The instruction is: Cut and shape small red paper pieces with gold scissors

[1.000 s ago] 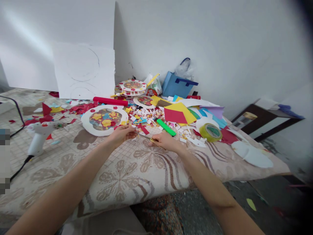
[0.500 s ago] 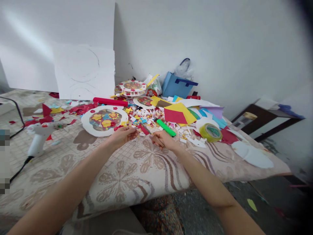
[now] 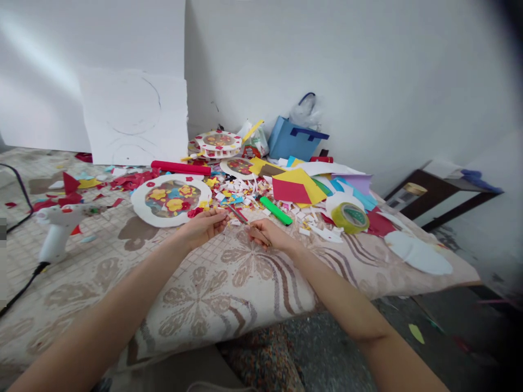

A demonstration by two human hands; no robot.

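Observation:
My left hand (image 3: 207,226) is closed in a pinch above the front of the scrap pile. Whatever its fingertips hold is too small to make out. Just to the right, my right hand (image 3: 267,234) grips a slim, dark metal tool (image 3: 238,214). Its narrow end points up and left toward my left fingertips, and its exact kind is unclear. Behind my left hand lies a scalloped white disc (image 3: 141,209) with a clear centre and yellow and red flowers. A bright green strip-like object (image 3: 276,211) rests beyond my right hand.
A white glue gun (image 3: 57,231) with a black cord stands at left. Colored paper sheets (image 3: 292,191), yellow tape (image 3: 349,218) and white cutouts (image 3: 419,253) lie at right. A red roll (image 3: 180,167), a decorated lantern-like piece (image 3: 218,142) and a blue bag (image 3: 292,139) sit behind.
The view has shifted slightly, so the table's things appear a little further left. The tool's narrow end now reaches closer to my left fingertips. Both hands keep their grip.

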